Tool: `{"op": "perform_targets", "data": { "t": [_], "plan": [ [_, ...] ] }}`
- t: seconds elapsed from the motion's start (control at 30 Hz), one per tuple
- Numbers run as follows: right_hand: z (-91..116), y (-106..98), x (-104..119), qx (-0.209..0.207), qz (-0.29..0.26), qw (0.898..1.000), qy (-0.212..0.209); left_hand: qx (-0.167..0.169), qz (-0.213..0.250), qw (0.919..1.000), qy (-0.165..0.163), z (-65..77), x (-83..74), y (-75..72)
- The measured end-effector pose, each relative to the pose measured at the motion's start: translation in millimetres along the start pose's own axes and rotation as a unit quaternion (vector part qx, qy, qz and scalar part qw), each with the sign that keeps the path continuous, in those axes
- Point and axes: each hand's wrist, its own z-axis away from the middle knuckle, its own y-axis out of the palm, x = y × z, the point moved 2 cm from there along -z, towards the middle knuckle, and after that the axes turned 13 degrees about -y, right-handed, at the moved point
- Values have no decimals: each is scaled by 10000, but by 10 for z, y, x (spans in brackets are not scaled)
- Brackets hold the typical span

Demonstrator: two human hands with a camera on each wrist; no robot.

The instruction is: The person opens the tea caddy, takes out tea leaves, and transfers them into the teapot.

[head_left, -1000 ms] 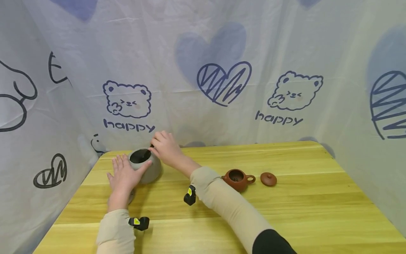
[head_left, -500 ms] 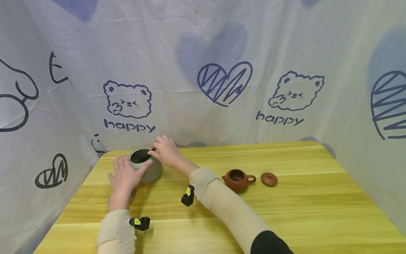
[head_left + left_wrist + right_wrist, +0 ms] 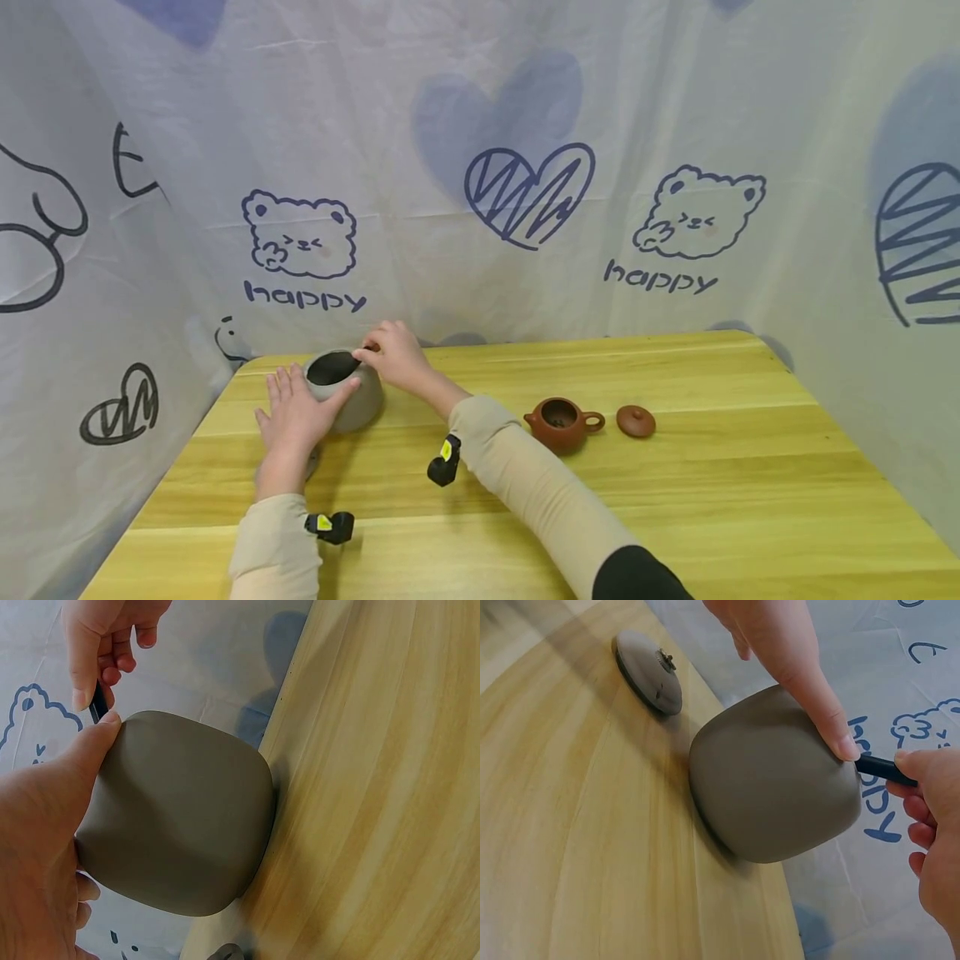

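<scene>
A matte grey, round-bellied jar (image 3: 362, 410) stands at the back left of the table, its wide mouth uncovered and dark inside. My left hand (image 3: 294, 417) holds it from the near left, thumb along the near right side of the rim and fingers spread round the other side. At the right of the rim, my right hand (image 3: 399, 360) pinches the black handle (image 3: 885, 769) of a slim tool between thumb and fingers. The handle slants over the rim into the jar; its far end is hidden inside. Left thumb tip and handle meet closely at the rim in the right wrist view.
The jar's grey lid (image 3: 649, 675) lies on the table, mostly behind my left wrist in the head view. Right of centre stands a reddish-brown teapot (image 3: 558, 440), uncovered, with dark bits inside. Its lid (image 3: 636, 422) lies beside the handle. Printed cloth (image 3: 450, 275) hangs behind the table.
My right hand has come slightly lower at the rim, and the tool's dark shaft, seen across the jar's mouth a second ago, now shows less. My left hand and the jar stay put.
</scene>
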Motion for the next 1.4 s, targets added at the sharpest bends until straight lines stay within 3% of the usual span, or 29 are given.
{"op": "perform_targets", "data": {
  "t": [0.3, 0.67, 1.1, 1.4],
  "plan": [
    [-6, 15, -4, -155, -141, 9994, 279, 38, 54, 10000, -6, 0, 7, 8],
    [40, -80, -117, -953, -907, 9898, 540, 41, 50, 10000, -32, -15, 2, 13],
    [149, -209, -174, -1405, -944, 9843, 510, 62, 97, 9999, -30, 7, -1, 10],
    [248, -283, -230, -1306, -702, 9884, 313, 72, 111, 9999, 3, 22, -7, -6]
  ]
}}
